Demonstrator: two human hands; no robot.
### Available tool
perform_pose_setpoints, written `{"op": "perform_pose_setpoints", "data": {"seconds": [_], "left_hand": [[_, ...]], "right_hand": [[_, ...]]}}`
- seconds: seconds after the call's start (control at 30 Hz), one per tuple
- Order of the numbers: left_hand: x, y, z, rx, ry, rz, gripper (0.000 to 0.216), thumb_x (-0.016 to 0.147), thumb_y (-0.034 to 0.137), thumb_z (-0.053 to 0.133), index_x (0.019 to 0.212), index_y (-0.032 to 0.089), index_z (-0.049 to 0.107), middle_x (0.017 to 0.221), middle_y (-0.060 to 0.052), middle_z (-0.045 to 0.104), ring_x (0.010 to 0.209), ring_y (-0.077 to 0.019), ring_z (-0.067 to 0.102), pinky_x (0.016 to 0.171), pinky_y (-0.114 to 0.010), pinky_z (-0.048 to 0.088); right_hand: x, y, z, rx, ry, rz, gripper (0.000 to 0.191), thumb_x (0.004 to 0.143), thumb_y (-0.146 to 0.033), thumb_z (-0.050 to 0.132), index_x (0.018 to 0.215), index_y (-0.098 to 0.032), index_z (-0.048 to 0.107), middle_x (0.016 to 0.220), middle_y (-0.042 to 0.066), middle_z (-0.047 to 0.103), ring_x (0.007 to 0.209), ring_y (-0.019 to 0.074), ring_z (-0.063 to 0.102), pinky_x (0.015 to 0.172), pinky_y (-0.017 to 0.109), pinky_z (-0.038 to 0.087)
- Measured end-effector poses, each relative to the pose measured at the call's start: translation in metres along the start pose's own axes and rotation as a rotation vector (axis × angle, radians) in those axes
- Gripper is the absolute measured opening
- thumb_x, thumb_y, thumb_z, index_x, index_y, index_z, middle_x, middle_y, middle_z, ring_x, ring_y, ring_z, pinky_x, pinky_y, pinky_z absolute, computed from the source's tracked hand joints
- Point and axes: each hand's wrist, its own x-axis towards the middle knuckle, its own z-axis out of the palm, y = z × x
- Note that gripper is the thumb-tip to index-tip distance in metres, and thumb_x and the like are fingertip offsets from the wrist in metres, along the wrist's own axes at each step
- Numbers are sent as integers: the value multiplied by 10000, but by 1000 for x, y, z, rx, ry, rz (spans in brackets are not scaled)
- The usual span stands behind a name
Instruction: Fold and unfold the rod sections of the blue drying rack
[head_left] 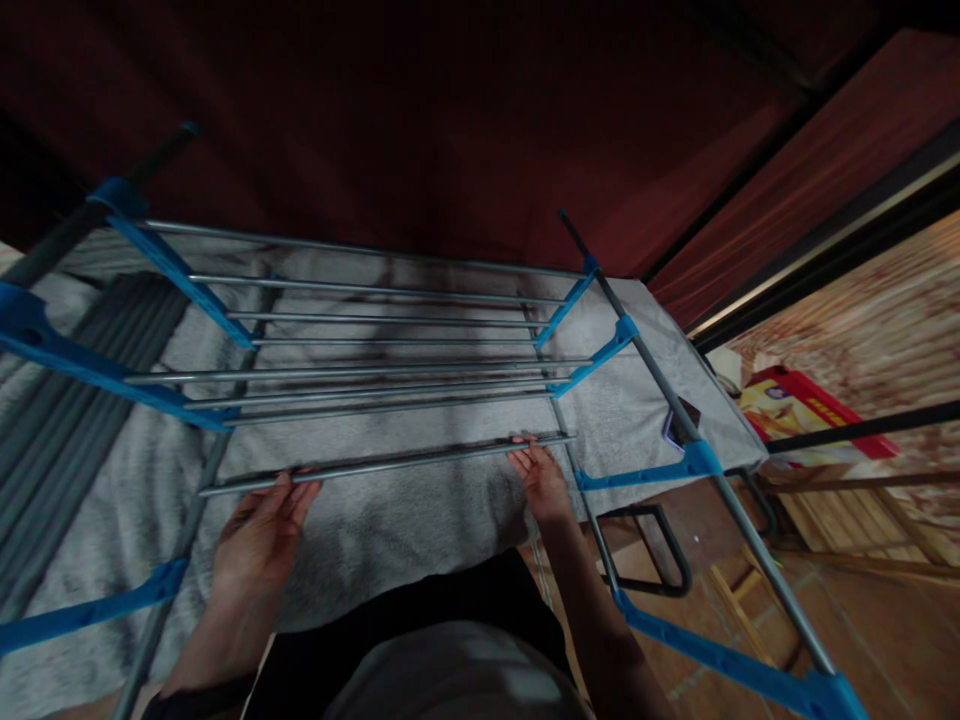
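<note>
A thin grey metal rod (420, 461) lies crosswise in front of me, held near both ends. My left hand (262, 525) pinches it toward its left end, thumb on top. Near the other end, the fingers of my right hand (541, 480) close around it. Around the rod stands a partly built rack of grey tubes with blue plastic brackets (600, 355). Several crossbars (405, 372) span between the left and right brackets beyond my hands. The nearer blue brackets, one on the right (637, 474) and one on the left (97, 612), carry no crossbars.
A grey fleecy blanket (405, 530) lies under the rack. Several loose grey tubes (82, 400) lie at the left. A phone (681, 424) rests near the right edge. Beyond are a red and yellow box (806, 410), a black metal frame (652, 560) and a dark red curtain (390, 120).
</note>
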Motion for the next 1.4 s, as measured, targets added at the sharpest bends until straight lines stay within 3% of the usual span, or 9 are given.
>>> {"op": "perform_pose_setpoints", "data": {"seconds": [0.33, 0.5, 0.63, 0.77, 1.17, 1.4], "left_hand": [[0, -1, -1, 4, 3, 9, 285, 884, -23, 641, 704, 185, 567, 675, 55, 677, 649, -106, 700, 756, -266, 681], [-3, 3, 1, -6, 12, -33, 270, 915, 0, 609, 716, 180, 585, 701, 49, 694, 643, -100, 695, 760, -258, 674], [-6, 10, 0, -14, 0, -60, 290, 1017, 105, 514, 777, 186, 653, 741, 13, 721, 749, -124, 740, 787, -255, 666], [-9, 15, -4, -25, -56, -15, 309, 1044, 147, 463, 852, 195, 700, 870, -39, 772, 903, -156, 769, 848, -271, 657], [4, 21, -21, -167, 8, 188, 103, 932, 109, 597, 930, 182, 669, 882, -69, 774, 879, -194, 786, 932, -360, 626], [-3, 26, -23, -171, 16, 244, 360, 942, 16, 560, 1216, 233, 648, 894, -38, 796, 863, -162, 793, 851, -290, 627]], "right_hand": [[24, -29, -24, 19, 184, -152, 226, 860, -396, 758, 1013, -262, 659, 936, -16, 824, 957, 167, 784, 973, 348, 619], [27, -33, -30, 50, 220, -201, 248, 868, -383, 754, 1051, -269, 631, 993, 11, 831, 927, 191, 797, 956, 411, 634], [23, -32, -30, 34, 240, -208, 409, 841, -308, 775, 1199, -321, 579, 998, -28, 826, 892, 176, 800, 951, 429, 633], [22, -32, -28, 4, 198, -202, 443, 845, -338, 792, 1231, -336, 575, 1022, -42, 812, 898, 165, 800, 941, 410, 635], [24, -35, -38, -16, 194, -194, 414, 798, -327, 854, 1157, -299, 650, 993, -34, 807, 865, 158, 795, 892, 381, 651], [30, -38, -36, -24, 229, -202, 421, 809, -304, 818, 1189, -305, 638, 990, -34, 799, 811, 143, 776, 872, 356, 650]]}}
